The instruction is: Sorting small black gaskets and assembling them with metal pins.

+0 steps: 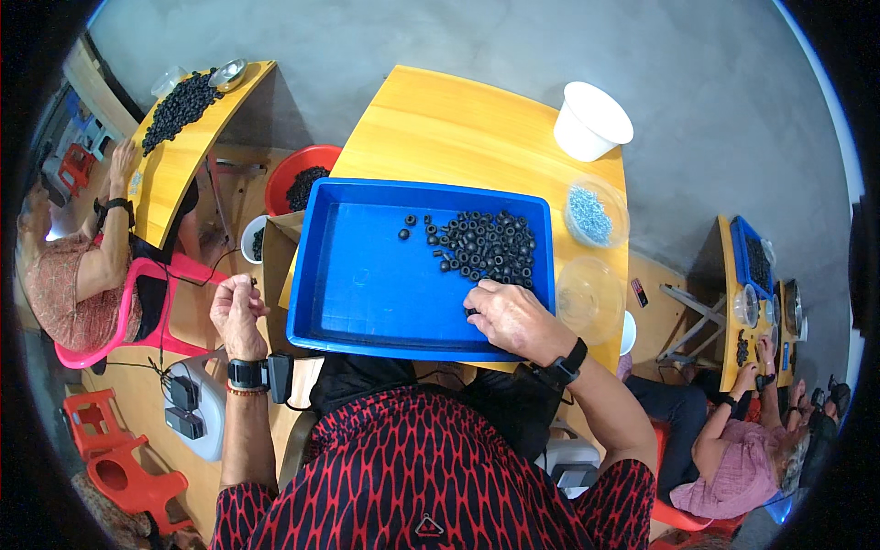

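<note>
Where covered by curled fingers, hard to make out: note, right of centre, a dark piece [470, 312] in the right hand [509, 316], with thumb and fingertips together on it, at the lower edge of the black bead-like pieces [500, 242] in the blue tray [367, 275]. Compare, left of centre, the left hand [240, 316], pinched on a tiny dark object [254, 282], too small to identify. Note the cardboard box [280, 249], partly hidden by the tray, and, at upper left, the red basin [282, 174], cut off by the table [458, 119].
</note>
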Demonstrator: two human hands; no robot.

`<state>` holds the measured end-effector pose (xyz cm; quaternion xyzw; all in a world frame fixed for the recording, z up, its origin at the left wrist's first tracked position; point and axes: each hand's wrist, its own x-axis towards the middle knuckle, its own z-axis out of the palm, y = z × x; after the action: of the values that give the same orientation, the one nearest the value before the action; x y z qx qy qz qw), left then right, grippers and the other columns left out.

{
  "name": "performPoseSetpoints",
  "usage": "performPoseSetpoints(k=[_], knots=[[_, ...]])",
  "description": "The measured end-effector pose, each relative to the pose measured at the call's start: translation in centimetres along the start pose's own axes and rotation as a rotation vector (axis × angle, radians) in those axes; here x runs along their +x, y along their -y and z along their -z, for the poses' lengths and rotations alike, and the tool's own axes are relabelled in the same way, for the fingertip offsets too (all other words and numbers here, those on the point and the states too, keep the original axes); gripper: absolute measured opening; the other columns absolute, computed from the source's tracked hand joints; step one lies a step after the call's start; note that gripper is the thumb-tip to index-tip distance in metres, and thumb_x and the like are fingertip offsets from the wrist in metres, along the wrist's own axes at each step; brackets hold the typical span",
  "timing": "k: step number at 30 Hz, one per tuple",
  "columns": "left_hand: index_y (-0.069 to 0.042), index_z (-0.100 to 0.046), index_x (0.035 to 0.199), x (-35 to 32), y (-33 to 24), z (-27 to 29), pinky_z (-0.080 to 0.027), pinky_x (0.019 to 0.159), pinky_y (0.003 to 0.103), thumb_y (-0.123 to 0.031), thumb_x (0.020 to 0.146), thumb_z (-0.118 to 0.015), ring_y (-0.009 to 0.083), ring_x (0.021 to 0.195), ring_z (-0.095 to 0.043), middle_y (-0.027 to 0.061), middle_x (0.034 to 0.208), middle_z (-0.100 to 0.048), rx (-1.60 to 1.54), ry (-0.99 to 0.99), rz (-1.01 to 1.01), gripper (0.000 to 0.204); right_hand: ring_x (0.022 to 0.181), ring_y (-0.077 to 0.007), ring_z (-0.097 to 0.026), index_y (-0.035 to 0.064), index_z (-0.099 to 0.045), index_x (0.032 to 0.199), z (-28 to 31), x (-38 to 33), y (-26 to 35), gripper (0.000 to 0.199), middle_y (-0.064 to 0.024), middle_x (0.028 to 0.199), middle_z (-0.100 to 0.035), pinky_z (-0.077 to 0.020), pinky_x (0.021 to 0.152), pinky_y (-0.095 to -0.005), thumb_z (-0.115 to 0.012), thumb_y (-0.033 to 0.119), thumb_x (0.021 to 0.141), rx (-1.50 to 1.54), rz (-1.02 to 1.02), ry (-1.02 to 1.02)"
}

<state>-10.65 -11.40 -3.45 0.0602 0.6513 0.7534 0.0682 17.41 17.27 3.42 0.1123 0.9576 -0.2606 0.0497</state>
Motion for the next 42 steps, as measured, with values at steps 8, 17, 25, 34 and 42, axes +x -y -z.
performPoseSetpoints(k=[8, 17, 25, 34, 42], knots=[[-0.007, -0.064, 0.103, 0.2, 1.8, 0.6, -0.045, 0.047, 0.019, -0.025, 0.095, -0.066, 0.0037, 0.054, -0.050, -0.0020, 0.071, -0.057, 0.032, 0.058, 0.296, 0.020, 0.078, -0.0325, -0.065, -0.0002, -0.063, 0.088, 0.5, -2.9, -0.4, 0.018, -0.0149, 0.083, -0.063, -0.0526, 0.068, -0.0406, -0.074, 0.012, 0.080, 0.253, -0.070, -0.365], [-0.002, -0.063, 0.098, -5.4, -4.8, -8.4, -0.052, 0.057, 0.026, -0.015, 0.096, -0.063, 0.0093, 0.061, -0.057, 0.0035, 0.076, -0.063, 0.056, 0.439, -0.196, 0.013, 0.072, -0.0302, -0.065, 0.0020, -0.061, 0.085, 0.2, -3.8, 2.5, 0.020, -0.0128, 0.079, -0.062, -0.0525, 0.061, -0.0393, -0.076, 0.014, 0.081, 0.286, 0.100, -0.562], [0.001, -0.061, 0.107, -12.7, -3.9, -15.1, -0.059, 0.072, 0.032, -0.011, 0.092, -0.067, 0.0183, 0.080, -0.069, 0.0134, 0.095, -0.070, -0.144, 0.978, 0.280, 0.020, 0.067, -0.0291, -0.062, 0.0027, -0.059, 0.085, 0.0, -2.8, 4.3, 0.018, -0.0102, 0.079, -0.058, -0.0509, 0.056, -0.0381, -0.076, 0.007, 0.078, 0.191, 0.270, -0.641], [-0.002, -0.060, 0.104, -12.3, -2.1, -16.9, -0.057, 0.067, 0.030, -0.010, 0.095, -0.063, 0.0139, 0.075, -0.064, 0.0074, 0.089, -0.066, -0.083, 0.891, 0.242, 0.012, 0.077, -0.0294, -0.065, 0.0027, -0.066, 0.095, 3.1, -7.9, -1.3, 0.015, -0.0117, 0.084, -0.063, -0.0548, 0.067, -0.0386, -0.069, 0.005, 0.081, -0.107, 0.113, -0.661], [-0.003, -0.061, 0.103, -12.0, -1.2, -17.0, -0.055, 0.065, 0.027, -0.011, 0.096, -0.061, 0.0110, 0.073, -0.061, 0.0048, 0.089, -0.064, 0.012, 0.876, 0.243, 0.011, 0.091, -0.0305, -0.064, 0.0052, -0.068, 0.078, 5.2, -11.6, -8.1, 0.009, -0.0143, 0.089, -0.066, -0.0524, 0.076, -0.0427, -0.059, 0.007, 0.080, -0.601, -0.166, -0.170]])
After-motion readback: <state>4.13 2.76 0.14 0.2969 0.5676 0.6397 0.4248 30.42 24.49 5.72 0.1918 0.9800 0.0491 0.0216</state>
